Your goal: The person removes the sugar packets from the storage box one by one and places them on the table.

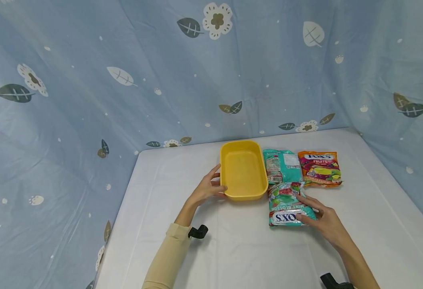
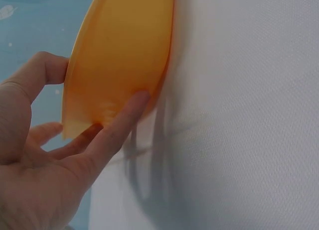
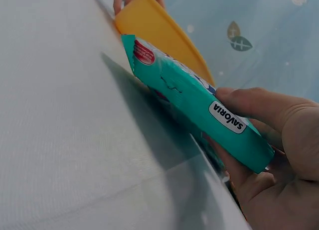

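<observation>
My right hand (image 1: 326,222) grips a teal candy bag (image 1: 285,206) by its right side; the bag is marked FOX'S and Mint Blossom, and its print faces upside down. In the right wrist view, the thumb lies over the bag's upper face (image 3: 199,115) and the fingers curl beneath, with the bag tilted and its shadow on the cloth. At the left near corner of a yellow plastic tray (image 1: 245,199), my left hand (image 1: 205,190) holds the rim and side wall between thumb and fingers. The tray stands flat, with nothing in it.
Behind the held bag, a second teal bag (image 1: 283,166) lies back side up against the tray's right side. An orange FOX'S Fruits candy bag (image 1: 320,169) lies to its right. A white cloth (image 1: 247,257) covers the table, and a blue patterned curtain (image 1: 182,88) rises behind it.
</observation>
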### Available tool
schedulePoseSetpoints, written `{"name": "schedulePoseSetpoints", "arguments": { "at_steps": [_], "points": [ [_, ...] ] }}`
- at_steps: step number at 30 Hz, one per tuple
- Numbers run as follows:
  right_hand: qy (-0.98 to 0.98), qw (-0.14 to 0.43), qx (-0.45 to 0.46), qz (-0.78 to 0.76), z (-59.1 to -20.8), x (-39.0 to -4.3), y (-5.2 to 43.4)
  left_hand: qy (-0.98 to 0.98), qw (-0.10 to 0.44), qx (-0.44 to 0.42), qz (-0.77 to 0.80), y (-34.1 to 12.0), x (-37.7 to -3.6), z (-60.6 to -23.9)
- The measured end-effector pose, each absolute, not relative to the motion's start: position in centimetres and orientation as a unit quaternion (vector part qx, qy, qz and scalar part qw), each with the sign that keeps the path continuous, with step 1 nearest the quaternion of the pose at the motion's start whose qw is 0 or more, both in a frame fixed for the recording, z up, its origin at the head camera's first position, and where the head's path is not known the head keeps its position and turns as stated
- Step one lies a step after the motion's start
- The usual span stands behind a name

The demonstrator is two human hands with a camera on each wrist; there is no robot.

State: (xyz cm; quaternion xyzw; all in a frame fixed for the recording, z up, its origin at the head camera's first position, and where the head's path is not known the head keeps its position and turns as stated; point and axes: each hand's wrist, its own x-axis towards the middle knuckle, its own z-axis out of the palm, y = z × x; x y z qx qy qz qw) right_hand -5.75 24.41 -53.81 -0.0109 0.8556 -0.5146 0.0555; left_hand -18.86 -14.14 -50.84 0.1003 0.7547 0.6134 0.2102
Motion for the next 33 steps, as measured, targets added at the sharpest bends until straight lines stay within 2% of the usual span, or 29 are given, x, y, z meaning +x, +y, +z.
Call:
{"name": "schedulePoseSetpoints", "arguments": {
  "at_steps": [14,26,33],
  "points": [
    [0.858,0.063,-0.010,-0.509,-54.5,-5.8,24.5,0.742,0.240,0.102,0.618,-14.4,-19.4,-50.9],
    [0.876,0.046,-0.018,-0.481,-55.4,-5.7,24.4,0.751,0.217,0.096,0.616,-14.3,-19.2,-51.0],
    [0.874,0.058,-0.017,-0.482,-55.6,-5.7,24.5,0.750,0.217,0.096,0.617,-14.4,-19.1,-51.0]
  ]
}}
